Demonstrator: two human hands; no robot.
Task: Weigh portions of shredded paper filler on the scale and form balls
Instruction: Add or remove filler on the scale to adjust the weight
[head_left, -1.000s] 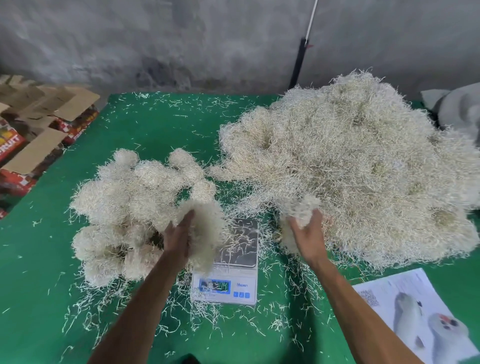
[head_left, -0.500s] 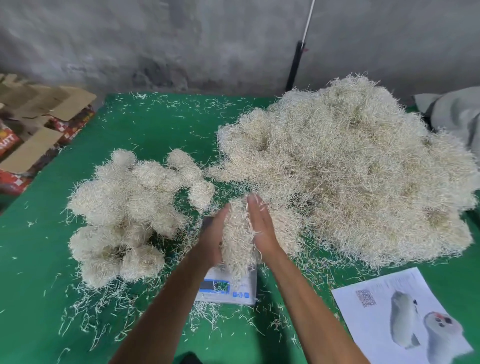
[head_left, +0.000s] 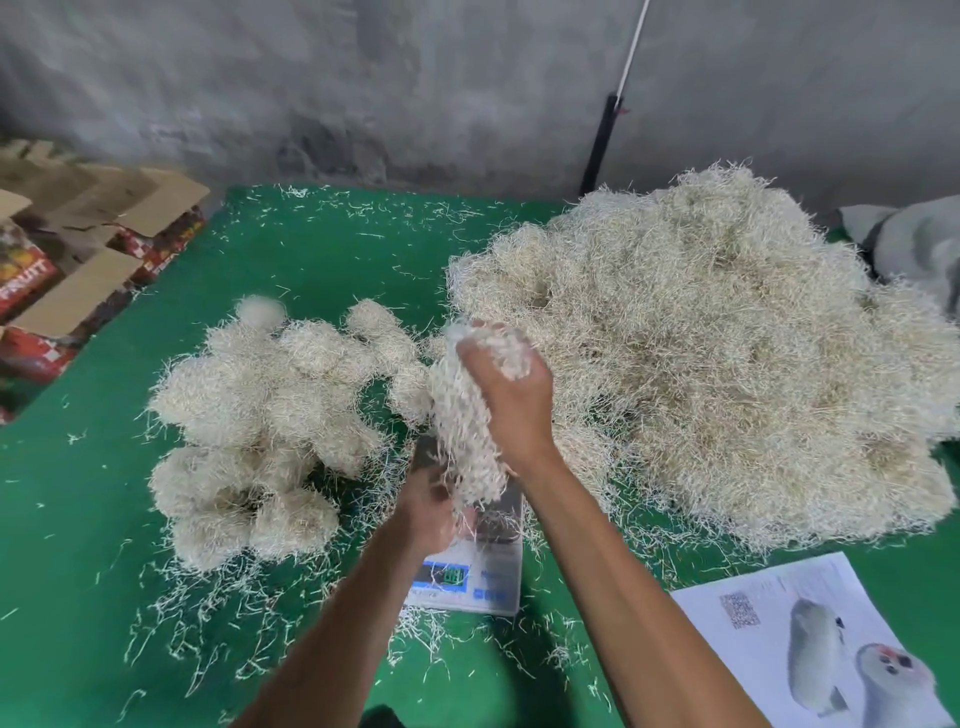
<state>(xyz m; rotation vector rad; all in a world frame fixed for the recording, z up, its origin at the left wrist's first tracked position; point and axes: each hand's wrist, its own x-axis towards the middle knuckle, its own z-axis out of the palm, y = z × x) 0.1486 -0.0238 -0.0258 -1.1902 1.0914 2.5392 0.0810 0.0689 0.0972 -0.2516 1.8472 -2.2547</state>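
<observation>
Change: a second ago your hands were apart, the left with a wad by the balls and the right pulling from the heap; now both hold one wad (head_left: 465, 415) lifted over the scale.
Meaning: I judge the portion is gathered and you are into the shaping step; whether it was weighed I cannot tell, as the display is too blurred to read.
Left hand (head_left: 428, 512): closed around the wad's lower end, fingers wrapped into the strands.
Right hand (head_left: 511, 402): closed over the wad's upper end and right side, with some paper bunched above the knuckles.
Wad axis: long and roughly upright, top leaning a little toward the far edge of the desk (head_left: 322, 249), bottom trailing loose strands toward the scale plate.
Wad place: above the scale (head_left: 480, 566), between the balls and the heap, not resting on the plate.
Balls (head_left: 254, 415): clustered left of the scale, toward the desk's left edge.
Heap (head_left: 727, 353): fills the right half of the desk, touching the scale's right side.
Next: fold the long ends inward so the wad rounds off; loose strands may drop onto the plate.
</observation>
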